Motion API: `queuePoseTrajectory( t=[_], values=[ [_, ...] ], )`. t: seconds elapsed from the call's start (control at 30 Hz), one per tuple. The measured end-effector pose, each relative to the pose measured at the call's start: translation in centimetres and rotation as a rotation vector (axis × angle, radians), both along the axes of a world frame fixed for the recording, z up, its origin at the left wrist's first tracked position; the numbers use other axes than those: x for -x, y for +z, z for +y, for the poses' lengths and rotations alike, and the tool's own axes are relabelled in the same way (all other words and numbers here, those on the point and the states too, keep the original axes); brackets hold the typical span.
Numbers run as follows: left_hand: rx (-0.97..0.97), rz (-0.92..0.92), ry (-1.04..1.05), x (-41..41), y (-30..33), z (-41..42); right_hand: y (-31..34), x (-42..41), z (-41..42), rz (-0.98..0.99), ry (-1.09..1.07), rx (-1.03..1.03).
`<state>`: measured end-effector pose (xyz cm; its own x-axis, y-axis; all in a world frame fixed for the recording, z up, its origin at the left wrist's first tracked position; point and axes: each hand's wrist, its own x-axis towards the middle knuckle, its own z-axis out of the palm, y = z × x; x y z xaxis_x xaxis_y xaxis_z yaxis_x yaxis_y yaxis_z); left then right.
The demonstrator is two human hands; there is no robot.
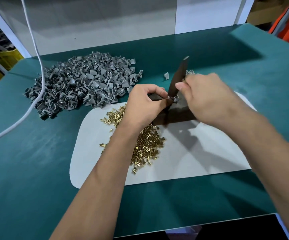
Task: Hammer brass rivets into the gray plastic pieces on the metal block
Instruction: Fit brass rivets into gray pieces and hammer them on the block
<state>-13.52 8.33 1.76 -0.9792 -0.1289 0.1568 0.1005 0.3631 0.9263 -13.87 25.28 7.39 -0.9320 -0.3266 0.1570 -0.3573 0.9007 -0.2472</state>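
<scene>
Hammer in right hand grip, long axis upright, head down on block; left hand pinches pc.

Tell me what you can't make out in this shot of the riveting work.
Head view only:
- Gray piece being worked on the metal block: mostly hidden by the left hand; rivet seating unclear.
- Dark tool in the right hand: motion-blurred, its striking end hidden between both hands.
- Small gray parts behind the right hand: mostly covered.
- White cable: both ends cut off by frame edges.
</scene>
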Motion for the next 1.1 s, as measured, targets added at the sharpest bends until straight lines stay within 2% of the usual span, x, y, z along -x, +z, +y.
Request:
queuePoseTrajectory(
  t=[0.07, 0.1, 0.17, 0.2, 0.33, 0.4, 0.5, 0.57, 0.63, 0.67, 0.73, 0.8, 0.83, 0.93, 0.97, 1.03, 1.1],
  values=[
    [0.009, 0.009, -0.005, -0.1, 0.1, 0.0, 1.1, 0.3, -0.2, -0.024, -0.036, -0.075],
    [0.015, 0.006, -0.004, -0.2, 0.1, 0.0, 1.7, 0.4, 0.0, 0.022, -0.052, -0.039],
    [0.024, -0.008, 0.0, 0.0, 0.0, -0.1, 1.9, 0.4, 0.5, 0.206, -0.077, 0.17],
    [0.027, -0.011, 0.004, 0.0, 0.0, -0.1, 1.8, 0.2, 0.4, 0.238, -0.082, 0.231],
    [0.01, -0.003, -0.007, 0.2, -0.2, -0.2, 0.5, 0.2, -0.3, -0.078, -0.057, -0.044],
    [0.027, -0.001, -0.009, 0.2, -0.2, -0.2, 1.5, 0.6, -0.1, -0.035, -0.084, -0.043],
    [0.046, -0.01, 0.0, 0.4, -0.3, -0.4, 1.8, 0.1, 0.2, 0.225, -0.114, 0.194],
    [0.034, -0.001, -0.016, 0.5, -0.4, -0.4, 0.9, -0.4, -0.3, 0.14, -0.072, 0.167],
    [0.011, 0.022, -0.035, 0.3, -0.3, -0.4, 0.3, -0.6, -0.7, -0.022, -0.05, -0.014],
    [0.021, 0.034, -0.034, 0.2, -0.2, -0.3, 0.7, -0.5, -0.6, -0.036, -0.06, -0.058],
    [0.039, 0.04, -0.015, 0.0, -0.1, -0.2, 1.5, 0.0, -0.2, 0.027, -0.096, -0.001],
    [0.045, 0.028, 0.008, 0.2, -0.1, -0.2, 1.5, -0.2, -0.2, 0.203, -0.126, 0.176],
    [0.051, 0.025, 0.013, 0.3, -0.2, -0.3, 1.2, -0.4, -0.3, 0.213, -0.123, 0.225],
    [0.023, 0.025, 0.002, 0.3, -0.2, -0.2, -0.1, -0.6, -0.9, -0.043, -0.12, 0.04],
    [0.025, 0.027, 0.003, 0.2, -0.1, -0.2, 0.3, -0.4, -0.8, -0.068, -0.116, -0.011],
    [0.047, 0.027, 0.013, 0.1, -0.1, -0.2, 1.4, 0.0, -0.7, -0.026, -0.115, -0.019],
    [0.051, 0.012, 0.027, 0.2, -0.1, -0.2, 1.7, -0.1, -0.3, 0.144, -0.144, 0.126]
  ],
)
